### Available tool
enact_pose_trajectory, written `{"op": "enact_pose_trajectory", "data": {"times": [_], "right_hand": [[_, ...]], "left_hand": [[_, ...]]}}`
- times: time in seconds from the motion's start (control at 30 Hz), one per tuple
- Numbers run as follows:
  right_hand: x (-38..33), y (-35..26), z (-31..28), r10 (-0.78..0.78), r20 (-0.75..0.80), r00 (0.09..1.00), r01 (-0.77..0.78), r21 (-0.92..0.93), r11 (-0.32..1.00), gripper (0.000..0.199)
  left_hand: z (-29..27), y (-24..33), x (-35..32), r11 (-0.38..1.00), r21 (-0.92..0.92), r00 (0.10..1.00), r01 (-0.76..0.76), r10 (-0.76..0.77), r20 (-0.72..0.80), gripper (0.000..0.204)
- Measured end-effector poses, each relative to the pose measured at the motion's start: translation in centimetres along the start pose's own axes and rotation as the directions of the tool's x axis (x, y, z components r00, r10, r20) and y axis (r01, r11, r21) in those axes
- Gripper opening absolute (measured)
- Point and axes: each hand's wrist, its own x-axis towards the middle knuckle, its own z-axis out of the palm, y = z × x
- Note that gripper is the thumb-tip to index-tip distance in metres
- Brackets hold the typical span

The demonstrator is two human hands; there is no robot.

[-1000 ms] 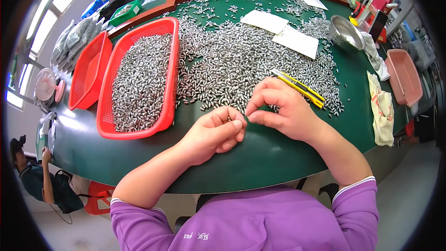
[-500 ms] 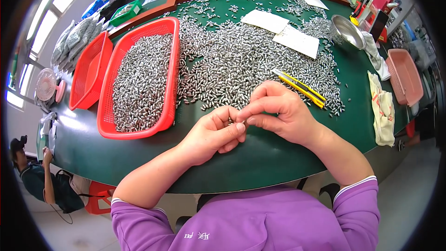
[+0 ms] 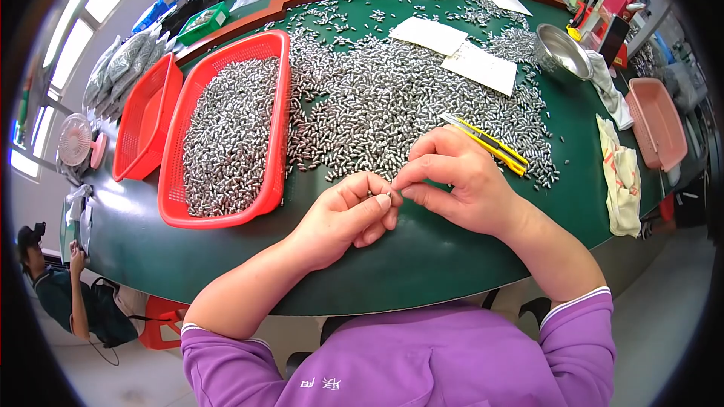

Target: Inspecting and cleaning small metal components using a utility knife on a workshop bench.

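Observation:
My left hand [image 3: 343,218] is closed near the front of the table, its fingers curled around a small silver metal part that shows only in part. Fingertips nearly meeting it, my right hand [image 3: 461,182] is in a pinch; whatever lies between its thumb and forefinger is too small to make out. Beyond both hands spreads a wide layer of small silver bullet-shaped metal parts [image 3: 377,105]. More of them fill the red plastic basket [image 3: 283,117] on the left. Just past my right hand, a yellow utility knife [image 3: 504,154] rests on the parts.
Two white cards [image 3: 481,69] lie on the parts. Left of the full basket stands another red basket [image 3: 130,158]. A metal bowl [image 3: 562,51], a cloth glove [image 3: 620,181] and a pink basket [image 3: 643,114] are at the right. Another person [image 3: 64,294] sits at far left.
My right hand has shifted very slightly, its fingertips drawing a little apart from my left thumb. The left hand stays nearly in place, still closed.

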Motion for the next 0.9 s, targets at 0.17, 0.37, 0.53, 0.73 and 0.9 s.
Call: {"op": "enact_pose_trajectory", "data": {"times": [0.17, 0.37, 0.53, 0.73, 0.9], "right_hand": [[0.1, 0.0, 0.1, 0.02, -0.044, 0.999, -0.021, -0.011, 1.0, 0.016], [0.1, -0.2, -0.1, -0.042, 0.006, 0.999, 0.042, 0.013, 0.999, 0.02], [0.0, 0.4, -0.3, 0.045, -0.055, 0.997, -0.053, -0.16, 0.986, 0.016], [0.0, 0.6, -0.4, 0.083, -0.084, 0.993, -0.097, -0.192, 0.976, 0.016], [0.0, 0.1, -1.0, 0.126, -0.128, 0.984, -0.158, -0.283, 0.946, 0.019]], "left_hand": [[-0.2, -0.1, 0.0, 1.0, -0.018, 1.0, -0.002, 0.003, 0.014, 0.015], [-0.1, -0.1, 0.0, 1.0, -0.002, 1.0, -0.002, 0.002, 0.005, 0.016], [0.0, 0.0, 0.0, 1.0, 0.01, 1.0, -0.006, 0.006, -0.026, 0.014], [-0.1, 0.0, 0.1, 1.0, 0.01, 0.999, -0.019, 0.02, -0.05, 0.011], [0.0, -0.1, 0.0, 0.998, -0.017, 0.998, -0.056, 0.056, -0.015, 0.011]]}}
